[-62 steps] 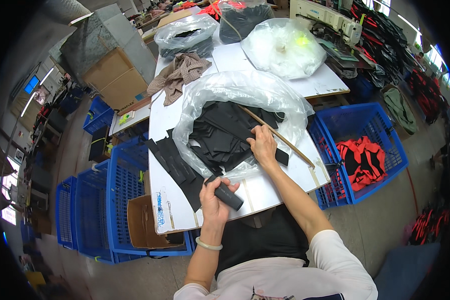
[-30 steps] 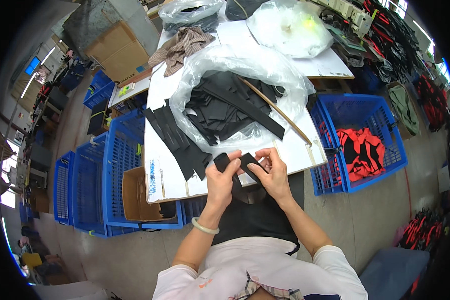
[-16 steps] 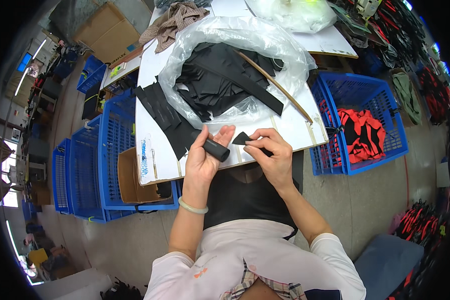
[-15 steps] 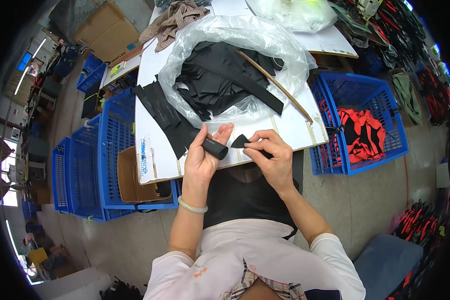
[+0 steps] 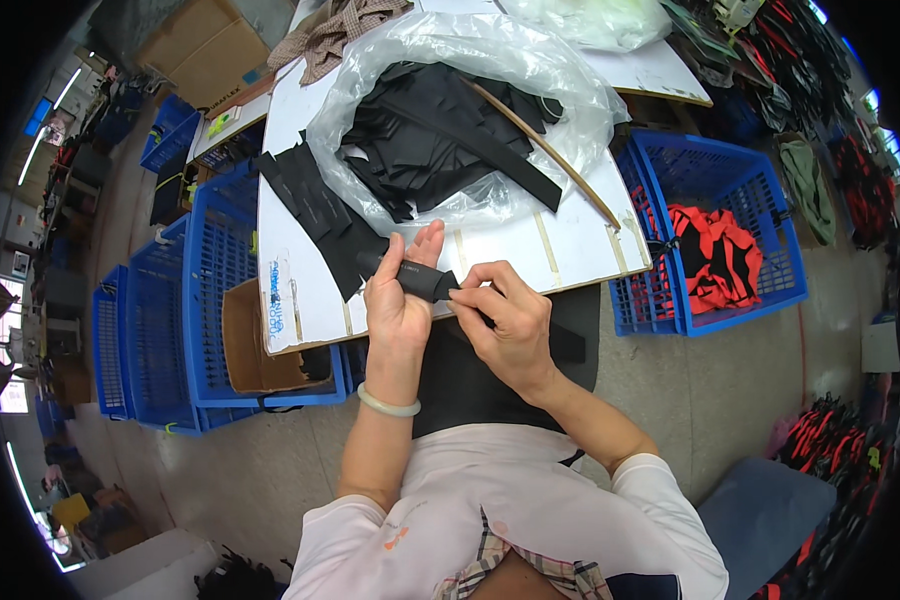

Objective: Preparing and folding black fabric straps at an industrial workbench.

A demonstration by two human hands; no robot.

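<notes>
Near the centre of the frame, the left hand [image 5: 400, 305] cradled a black roll [image 5: 417, 280] loosely across its palm, thumb over it. The right hand [image 5: 510, 322], fingertips pinched narrow, held a black strip [image 5: 446, 286] at the roll's right end. Above, on the white table [image 5: 500, 252], a clear bag [image 5: 582, 85] held a dark heap [image 5: 410, 130], with a stick [image 5: 555, 155] slanting across its right side. A blue crate [image 5: 750, 315] stood at right.

Lettered tabletop [image 5: 505, 252], lettered carton [image 5: 195, 52]; printed black roll [image 5: 419, 281]
</notes>
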